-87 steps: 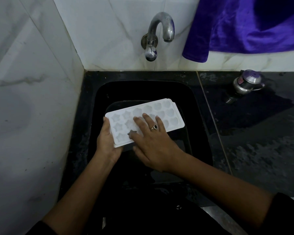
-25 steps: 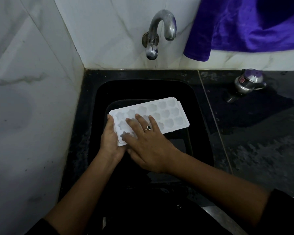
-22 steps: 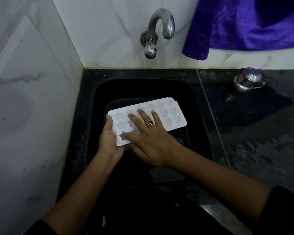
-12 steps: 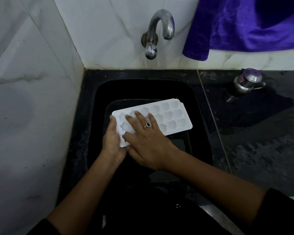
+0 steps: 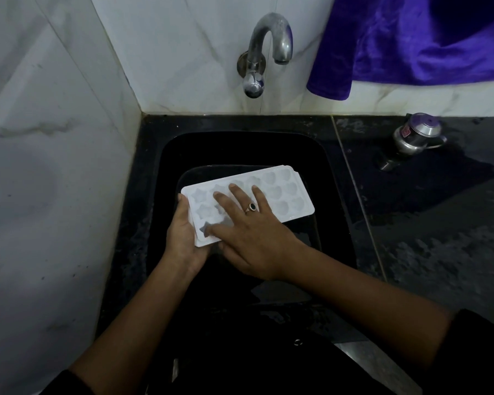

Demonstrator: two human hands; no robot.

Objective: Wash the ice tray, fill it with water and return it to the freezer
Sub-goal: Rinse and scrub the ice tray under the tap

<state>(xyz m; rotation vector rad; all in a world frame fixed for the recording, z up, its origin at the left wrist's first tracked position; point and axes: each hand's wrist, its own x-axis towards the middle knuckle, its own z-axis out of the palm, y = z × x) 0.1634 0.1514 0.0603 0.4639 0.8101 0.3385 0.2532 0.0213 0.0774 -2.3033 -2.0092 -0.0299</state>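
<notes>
The left hand [image 5: 183,238] grips the left end of the ice tray [image 5: 285,192], thumb on the top edge and palm wrapped round the near-left corner; the fingers underneath are hidden. The right hand [image 5: 257,240] lies flat on the tray with straight, spread fingers [image 5: 237,195] resting over the star-shaped cells and the thumb in the near-left one, clamped on nothing; a dark ring [image 5: 251,207] sits on one finger. The tray is held level over the middle of the black sink [image 5: 166,163], long side running left to right, its right end unsupported. This looks like the washing step. To do it well, the fingertips should work into each cell in turn, right across to the far-right ones, while the left hand holds firm so the free end does not dip or twist. The tap [image 5: 268,49] stands on the far wall above the sink; no stream can be made out, and the tray sits nearer than the spout, so rinsing would call for moving it farther in. Something dark and rounded lies in the sink beneath the tray, too dim to name. A purple cloth [image 5: 411,47] hangs far right, clear of the tap. On the wet black counter [image 5: 439,238] to the right stands a small metal vessel [image 5: 417,135], well apart. The marble wall [image 5: 54,166] is close on the left and limits elbow room there.
</notes>
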